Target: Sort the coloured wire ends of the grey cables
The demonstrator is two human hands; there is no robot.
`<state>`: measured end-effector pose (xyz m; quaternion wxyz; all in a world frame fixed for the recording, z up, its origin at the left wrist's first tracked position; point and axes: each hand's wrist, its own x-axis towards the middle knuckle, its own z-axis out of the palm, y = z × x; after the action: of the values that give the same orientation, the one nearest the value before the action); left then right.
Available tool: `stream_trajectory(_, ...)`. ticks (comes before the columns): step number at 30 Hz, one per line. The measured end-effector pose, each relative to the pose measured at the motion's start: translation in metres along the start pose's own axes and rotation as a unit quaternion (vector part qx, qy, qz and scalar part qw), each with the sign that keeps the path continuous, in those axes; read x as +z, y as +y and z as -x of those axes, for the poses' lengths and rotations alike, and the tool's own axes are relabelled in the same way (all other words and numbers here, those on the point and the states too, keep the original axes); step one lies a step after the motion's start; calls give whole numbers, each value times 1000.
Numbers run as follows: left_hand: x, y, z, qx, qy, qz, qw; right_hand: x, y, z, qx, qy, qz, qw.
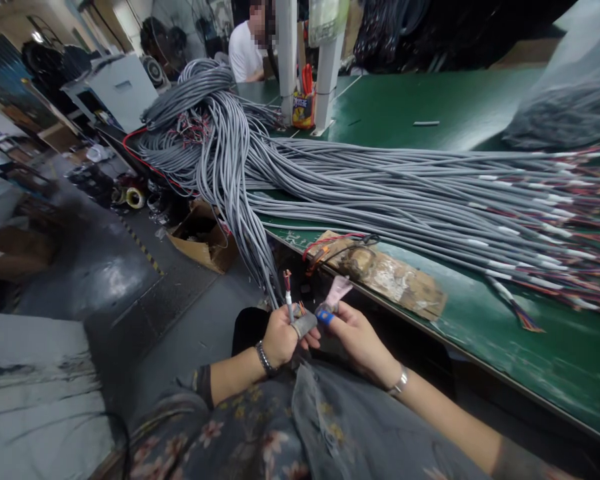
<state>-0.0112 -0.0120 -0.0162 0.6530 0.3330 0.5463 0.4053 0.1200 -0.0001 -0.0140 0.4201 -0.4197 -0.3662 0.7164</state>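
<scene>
My left hand is closed around a grey cable, whose end points up with a white band and reddish wires above it. A grey wrap covers its thumb, and thin orange wire tips show beside it. Close by on the right, my right hand has its fingers pinched together, with blue tape on the thumb. A pale pink strip sticks out at its fingertips; whether it is held or wrapped on a finger I cannot tell. Grey cables hang over the bench edge towards my left hand.
Many more grey cables with bare coloured wire ends lie along the green bench. A stained wooden board sits at its near edge. A cardboard box stands on the floor. Behind a white post, a person sits.
</scene>
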Motion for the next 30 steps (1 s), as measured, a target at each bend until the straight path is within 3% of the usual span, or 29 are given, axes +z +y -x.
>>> stream_trajectory(5,3,-2,-1,14,21,30,999,7,5,1,11,-26,-88,996)
stream_trajectory(12,5,2,-3,15,43,47,998,8,12,-4,0,-32,-115,993)
stream_trajectory(17,0,2,-3,20,52,41,998,-8,11,-4,31,-18,-95,995)
stream_trajectory(20,-9,3,-3,32,7,38,999,-23,11,-5,57,-36,-119,991)
stream_trajectory(23,-14,7,-2,29,-61,14,998,-32,8,-10,48,-14,-156,986)
stream_trajectory(30,-5,21,-6,-1,-121,9,993,-24,-11,-18,-22,-33,-77,996)
